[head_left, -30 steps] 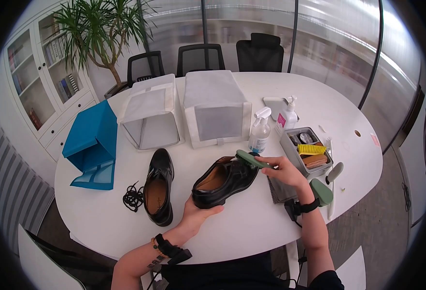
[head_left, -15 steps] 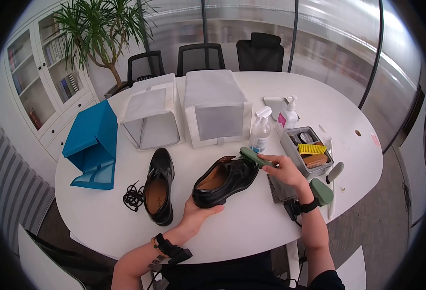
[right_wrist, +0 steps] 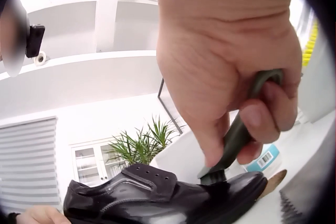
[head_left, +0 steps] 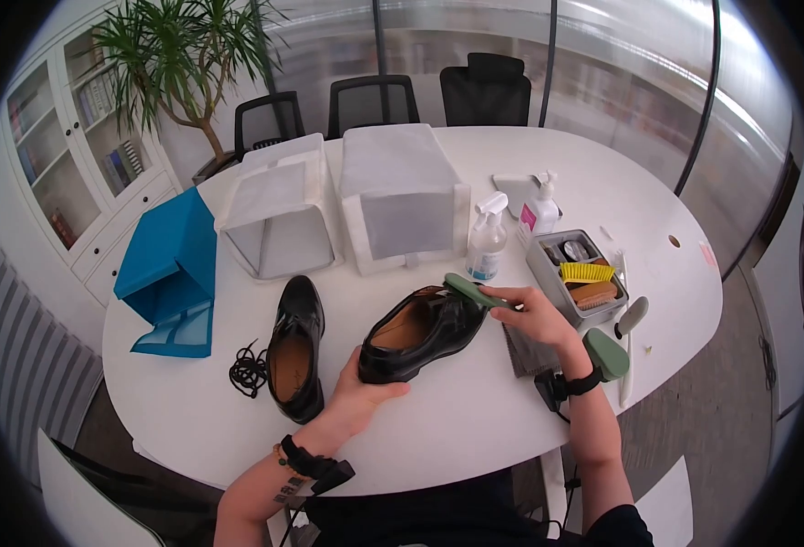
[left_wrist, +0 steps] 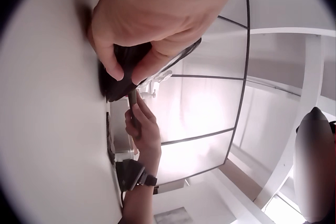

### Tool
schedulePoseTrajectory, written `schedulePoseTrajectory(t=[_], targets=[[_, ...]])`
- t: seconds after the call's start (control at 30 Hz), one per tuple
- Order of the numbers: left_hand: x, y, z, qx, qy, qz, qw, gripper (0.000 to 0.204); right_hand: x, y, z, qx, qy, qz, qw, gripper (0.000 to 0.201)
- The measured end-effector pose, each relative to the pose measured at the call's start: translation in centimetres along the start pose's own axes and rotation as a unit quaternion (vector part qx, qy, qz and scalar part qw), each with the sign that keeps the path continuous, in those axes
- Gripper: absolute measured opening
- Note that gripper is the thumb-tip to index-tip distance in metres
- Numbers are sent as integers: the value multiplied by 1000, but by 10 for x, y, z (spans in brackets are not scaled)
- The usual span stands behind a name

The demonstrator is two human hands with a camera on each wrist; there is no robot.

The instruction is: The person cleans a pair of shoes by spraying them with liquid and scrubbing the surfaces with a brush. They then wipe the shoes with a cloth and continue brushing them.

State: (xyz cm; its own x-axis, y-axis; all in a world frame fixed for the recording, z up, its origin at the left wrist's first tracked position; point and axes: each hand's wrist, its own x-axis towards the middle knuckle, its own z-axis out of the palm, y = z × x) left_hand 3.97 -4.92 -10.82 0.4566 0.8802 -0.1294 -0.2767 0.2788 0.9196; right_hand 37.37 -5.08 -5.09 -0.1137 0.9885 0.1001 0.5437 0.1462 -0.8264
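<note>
In the head view, my left hand (head_left: 358, 399) grips the heel end of a black leather dress shoe (head_left: 457, 330), whose toe points away to the right. Fingers and thumb wrap round its heel in the left wrist view. My right hand (head_left: 537, 317) holds a green-handled brush (head_left: 466, 290). Dark bristles press on the shoe's upper (right_wrist: 152, 198), just ahead of the lace holes, in the right wrist view. No lace runs through those holes. A matching black shoe (head_left: 296, 360) stands to the left, beside a bundle of black laces (head_left: 248, 369).
Right of the shoe lie a grey cloth (head_left: 527, 354) and a green rounded item (head_left: 606, 354). A grey bin (head_left: 548, 278) holds several brushes, near a spray bottle (head_left: 486, 248) and a pump bottle (head_left: 541, 211). Two white boxes (head_left: 407, 173) and a blue box (head_left: 167, 251) stand behind.
The brush has slid a little toward the toe and then back toward the lace holes. My left hand keeps its grip on the heel. The head view has shifted slightly.
</note>
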Motion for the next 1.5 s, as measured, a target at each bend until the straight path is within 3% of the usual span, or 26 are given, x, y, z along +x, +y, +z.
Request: schedulePoseTrajectory(t=[0.07,0.13,0.17,0.23,0.27,0.33,0.4,0.5,0.63,0.73,0.8,0.93,1.0,1.13,1.2,1.3,1.33,1.4,1.5], targets=[[-1,5,-2,-8,-18,-11,1000,61,1,0,2,31,-4,13,999,44],[-8,21,3,-170,-63,-43,983,40,1,-1,1,61,-9,26,998,44],[-10,28,4,-170,-62,-46,982,40,1,-3,-1,4,15,37,999,44],[-10,37,5,-331,-115,-90,932,40,1,-1,0,-53,40,50,997,44],[-9,36,6,-332,-115,-92,932,40,2,3,1,-73,53,39,995,43],[-7,31,9,-273,-25,-88,958,44,3,5,3,-92,64,28,993,43],[-3,23,0,-268,-14,-90,959,44,3,0,7,83,0,7,997,44],[-6,30,5,-256,18,-78,963,46,1,-10,4,113,-25,42,992,44],[-7,34,3,-255,49,-72,963,42,3,4,8,6,39,9,999,43],[-7,31,-1,-244,25,-55,968,45,1,-2,9,-42,48,-41,997,43],[-6,30,1,-220,35,-40,974,47,-3,-18,9,130,-34,-29,991,43],[-9,34,6,-196,33,-31,979,47,-2,-11,10,120,-21,-46,992,44],[-8,33,6,-196,30,-35,979,46,-2,-9,5,-47,42,-12,998,44],[-9,31,6,-186,31,-42,981,45,-4,-15,2,-48,32,-7,998,44],[-10,32,6,-165,17,-33,986,45,-6,-23,4,109,-44,-84,990,45],[-11,34,8,-133,-2,-21,991,45,-1,-9,8,85,-18,-146,985,46],[-12,35,9,-122,-8,-17,992,46,-2,-8,6,85,-18,-146,985,46],[-12,34,10,-112,-10,-7,994,46,-4,-14,-1,10,8,-35,999,45],[-14,36,9,-77,-15,9,997,46,-6,-20,-6,-33,4,-9,999,43]])
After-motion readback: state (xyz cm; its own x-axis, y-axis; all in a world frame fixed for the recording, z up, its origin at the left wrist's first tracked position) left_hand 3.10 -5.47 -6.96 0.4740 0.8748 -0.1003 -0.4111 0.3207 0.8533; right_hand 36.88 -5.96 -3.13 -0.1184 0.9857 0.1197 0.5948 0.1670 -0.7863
